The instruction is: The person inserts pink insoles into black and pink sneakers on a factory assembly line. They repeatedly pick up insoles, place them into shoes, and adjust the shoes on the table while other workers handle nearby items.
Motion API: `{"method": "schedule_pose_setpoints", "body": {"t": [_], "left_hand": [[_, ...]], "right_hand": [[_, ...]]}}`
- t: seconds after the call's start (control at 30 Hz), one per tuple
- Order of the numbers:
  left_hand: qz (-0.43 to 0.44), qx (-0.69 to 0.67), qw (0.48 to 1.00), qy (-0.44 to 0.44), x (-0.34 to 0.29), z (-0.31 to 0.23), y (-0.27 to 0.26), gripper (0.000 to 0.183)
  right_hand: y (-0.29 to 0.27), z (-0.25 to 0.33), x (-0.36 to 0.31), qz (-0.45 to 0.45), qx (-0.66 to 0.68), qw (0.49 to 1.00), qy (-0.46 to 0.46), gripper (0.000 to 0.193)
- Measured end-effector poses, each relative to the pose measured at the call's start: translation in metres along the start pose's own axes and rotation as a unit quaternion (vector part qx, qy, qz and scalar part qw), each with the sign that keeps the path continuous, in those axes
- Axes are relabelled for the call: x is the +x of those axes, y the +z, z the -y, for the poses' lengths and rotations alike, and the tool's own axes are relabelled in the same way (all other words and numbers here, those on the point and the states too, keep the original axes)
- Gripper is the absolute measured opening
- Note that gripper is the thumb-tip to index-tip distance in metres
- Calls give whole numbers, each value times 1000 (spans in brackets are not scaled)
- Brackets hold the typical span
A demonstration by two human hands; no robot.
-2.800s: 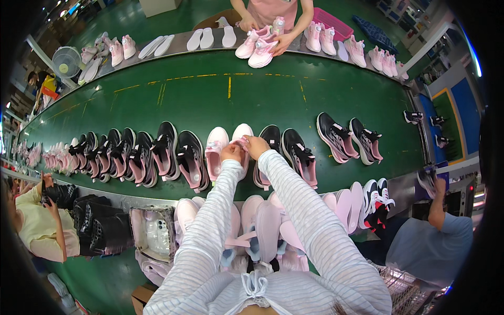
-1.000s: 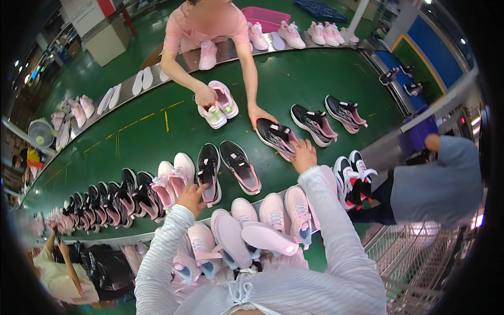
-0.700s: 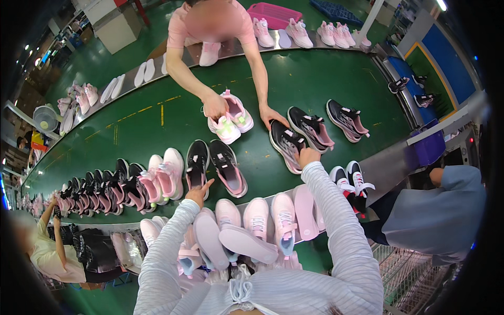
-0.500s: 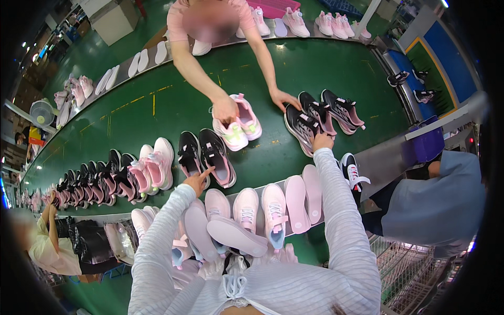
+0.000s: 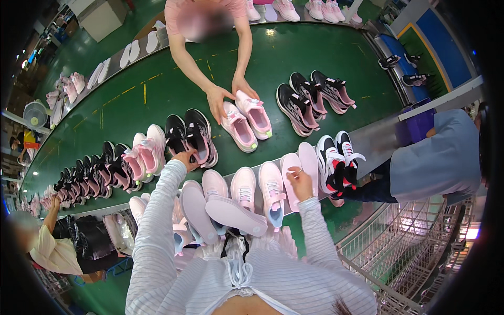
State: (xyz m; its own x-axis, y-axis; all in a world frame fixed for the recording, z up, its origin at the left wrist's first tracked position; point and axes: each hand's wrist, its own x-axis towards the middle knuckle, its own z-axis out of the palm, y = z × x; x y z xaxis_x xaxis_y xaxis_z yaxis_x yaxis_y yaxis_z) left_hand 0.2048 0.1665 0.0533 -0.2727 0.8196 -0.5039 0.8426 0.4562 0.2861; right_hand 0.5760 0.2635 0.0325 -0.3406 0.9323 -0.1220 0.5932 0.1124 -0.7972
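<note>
My left hand (image 5: 187, 159) is at the heel of a black sneaker (image 5: 176, 132), its fingers bent round the collar; the exact grip is partly hidden. Beside that shoe stands its black mate (image 5: 201, 139) with a pink lining. My right hand (image 5: 300, 184) hovers over a pair of pale pink insoles (image 5: 308, 163), fingers loosely curved and apart, holding nothing. Across the belt a co-worker's two hands (image 5: 223, 100) hold a pair of pink sneakers (image 5: 247, 123). Right of these stand several black sneakers (image 5: 297, 110), untouched.
Pink sneakers (image 5: 243, 186) and loose insoles (image 5: 236, 215) line the ledge before me. Black-and-white sneakers with red parts (image 5: 336, 157) stand to the right. A long shoe row (image 5: 100, 176) runs left on the green belt (image 5: 157, 94). A wire cart (image 5: 388, 236) and another person (image 5: 436, 157) are right.
My right hand has let go of a black sneaker and drawn back over the insoles. My left hand has shifted to the heel. The co-worker's right-side hand has moved from the black shoes to the pink pair.
</note>
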Motion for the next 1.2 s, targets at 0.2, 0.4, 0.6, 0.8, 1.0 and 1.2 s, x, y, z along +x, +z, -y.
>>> {"method": "schedule_pose_setpoints", "body": {"t": [0.2, 0.4, 0.6, 0.8, 1.0, 1.2], "left_hand": [[-154, -124, 977, 84, -38, -22, -8, 33], [-197, -278, 938, 64, -85, 10, 16, 31], [-222, -337, 915, -28, -147, 44, 41, 30], [-169, -394, 900, -83, -179, 25, 69, 32], [-194, -429, 882, -22, -158, 5, 80, 37], [-348, -500, 790, -72, -41, 103, 114, 55]], "right_hand": [[38, 50, 58, 95, -301, 921, -227, 64], [74, 66, 110, 162, -522, 806, -229, 55], [78, 91, 158, 315, -393, 854, -132, 53], [78, 113, 212, 356, -426, 807, -199, 62], [57, 84, 155, 282, -395, 856, -178, 64], [-11, -4, 27, 56, -296, 949, 98, 65]]}}
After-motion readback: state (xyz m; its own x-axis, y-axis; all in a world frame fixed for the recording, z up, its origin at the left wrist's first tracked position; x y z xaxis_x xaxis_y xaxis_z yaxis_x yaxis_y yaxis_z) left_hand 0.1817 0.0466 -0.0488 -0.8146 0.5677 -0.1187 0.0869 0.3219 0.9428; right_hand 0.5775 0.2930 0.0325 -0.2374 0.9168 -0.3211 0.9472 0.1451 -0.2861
